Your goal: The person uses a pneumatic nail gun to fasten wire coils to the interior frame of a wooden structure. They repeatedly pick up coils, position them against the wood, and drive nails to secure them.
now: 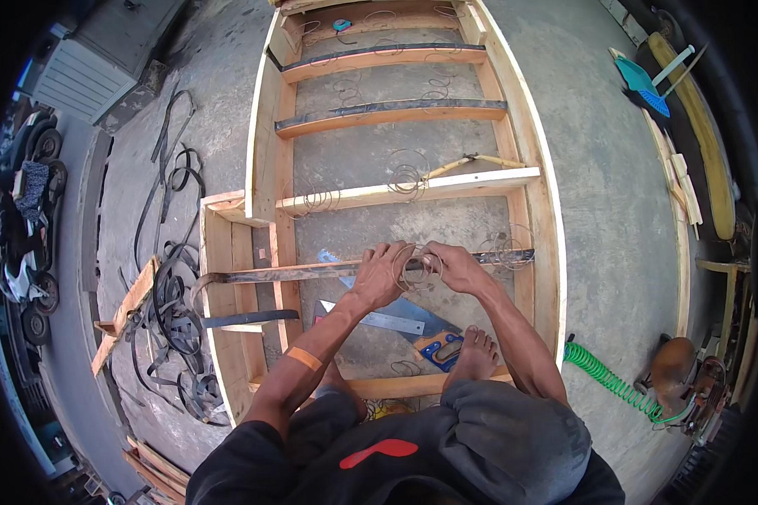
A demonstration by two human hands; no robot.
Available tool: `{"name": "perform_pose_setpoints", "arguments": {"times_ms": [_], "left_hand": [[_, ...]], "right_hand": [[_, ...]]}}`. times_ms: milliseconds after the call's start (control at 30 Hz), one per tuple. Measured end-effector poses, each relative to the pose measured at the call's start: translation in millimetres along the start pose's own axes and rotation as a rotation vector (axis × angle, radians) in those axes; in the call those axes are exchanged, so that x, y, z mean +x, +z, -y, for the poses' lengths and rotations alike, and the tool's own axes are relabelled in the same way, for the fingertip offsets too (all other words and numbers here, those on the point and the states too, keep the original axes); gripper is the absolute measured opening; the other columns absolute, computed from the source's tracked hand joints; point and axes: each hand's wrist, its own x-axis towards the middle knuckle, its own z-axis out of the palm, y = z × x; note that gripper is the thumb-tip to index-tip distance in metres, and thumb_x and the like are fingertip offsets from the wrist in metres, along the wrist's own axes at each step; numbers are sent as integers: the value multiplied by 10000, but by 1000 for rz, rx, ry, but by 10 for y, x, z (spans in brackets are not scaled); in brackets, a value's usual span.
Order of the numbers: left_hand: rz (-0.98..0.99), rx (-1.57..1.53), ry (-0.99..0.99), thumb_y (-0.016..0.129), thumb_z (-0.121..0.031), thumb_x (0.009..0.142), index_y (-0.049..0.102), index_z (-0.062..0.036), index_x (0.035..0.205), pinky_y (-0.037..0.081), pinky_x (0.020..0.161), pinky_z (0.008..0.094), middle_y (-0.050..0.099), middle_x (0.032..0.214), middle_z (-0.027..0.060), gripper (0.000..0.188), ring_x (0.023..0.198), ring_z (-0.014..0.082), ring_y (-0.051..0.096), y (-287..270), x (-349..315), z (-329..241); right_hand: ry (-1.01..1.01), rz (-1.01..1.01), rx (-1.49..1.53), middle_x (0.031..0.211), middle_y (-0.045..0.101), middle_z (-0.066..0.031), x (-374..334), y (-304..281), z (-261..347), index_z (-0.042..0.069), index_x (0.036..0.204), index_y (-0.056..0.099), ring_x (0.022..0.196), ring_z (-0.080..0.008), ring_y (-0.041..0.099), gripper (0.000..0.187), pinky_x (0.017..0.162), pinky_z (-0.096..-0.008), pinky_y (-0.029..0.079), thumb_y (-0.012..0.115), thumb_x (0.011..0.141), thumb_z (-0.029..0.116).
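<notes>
A wire coil spring [416,281] stands at a crossbar topped by a dark strap [312,271], in the middle of a wooden frame [556,286]. My left hand [381,274] grips the spring's left side with bent fingers. On its right side my right hand [451,266] pinches the wire, thumb and fingers closed. Another coil spring [504,247] sits on the same crossbar, right of my hands. Below the bar lie a handsaw [436,324] with a blue and yellow handle and a metal ruler [387,321]. My fingers partly hide the held spring.
Several springs [408,177] stand along the farther crossbars. A claw hammer-like yellow-handled tool [480,160] rests by one. Tangled black straps [173,328] lie on the floor at left. A green coiled hose [611,380] runs to a machine at right. A tape measure [342,25] is at the far end.
</notes>
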Motion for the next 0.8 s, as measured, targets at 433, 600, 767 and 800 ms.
{"name": "perform_pose_setpoints", "arguments": {"times_ms": [433,600,767,800], "left_hand": [[-6,-132,-34,850,-361,793,496,-38,1468,414,1022,515,532,1383,146,827,1277,357,504,91,-12,40],[9,-142,-50,862,-368,790,494,-51,1455,411,1059,516,529,1389,178,824,1295,387,502,150,5,95],[-6,-103,-71,877,-407,776,482,-48,1471,412,1074,512,531,1399,201,877,1311,399,500,183,-11,90],[-7,-107,-72,880,-414,772,479,-47,1475,411,1076,510,533,1401,202,889,1312,400,500,193,-7,86]], "right_hand": [[575,-801,598,821,621,-8,-3059,-818,-439,39,1053,659,775,-85,617,180,643,-269,521,629,1036,216],[831,-892,280,900,654,-40,-3405,-369,-1671,57,1127,653,765,-160,619,231,683,-342,561,567,1048,256],[841,-740,-46,925,666,-77,-3489,182,-2608,38,1140,636,774,-202,638,202,694,-370,564,613,993,175],[827,-761,-120,930,668,-85,-3613,156,-2781,34,1142,633,776,-210,642,203,696,-375,565,623,982,159]]}}
